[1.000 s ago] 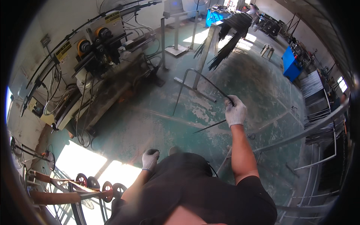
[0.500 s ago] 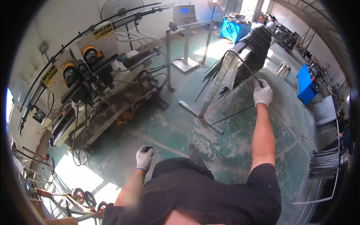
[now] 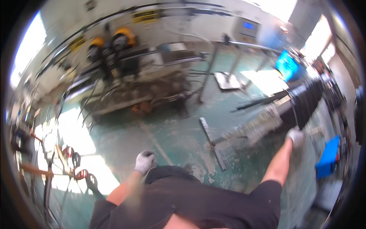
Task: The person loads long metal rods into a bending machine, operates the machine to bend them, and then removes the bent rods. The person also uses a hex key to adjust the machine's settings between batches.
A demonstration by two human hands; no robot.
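My left hand (image 3: 145, 162), in a white knit glove with dark fingertips, is held in front of my body with its fingers curled in. Nothing shows in it. My right arm is stretched out to the right, and my gloved right hand (image 3: 296, 138) is at the lower edge of a bundle of dark bent rods (image 3: 305, 103). Blur hides its fingers and whether it grips a rod. The rods hang over a metal stand, whose slanted post (image 3: 248, 128) runs down to a flat floor bar (image 3: 212, 144).
At left is a machine with two orange-and-black round parts (image 3: 122, 38), with cables below. A control box on a pedestal (image 3: 246, 28) stands behind a metal rail. Blue bins (image 3: 288, 65) are at the far right. Wheeled metal frames (image 3: 80, 174) stand at lower left.
The view has swung left, smearing the picture. My right hand, closed on a dark bent rod before, is now lower beside the hanging bundle. My left hand stays curled near my body.
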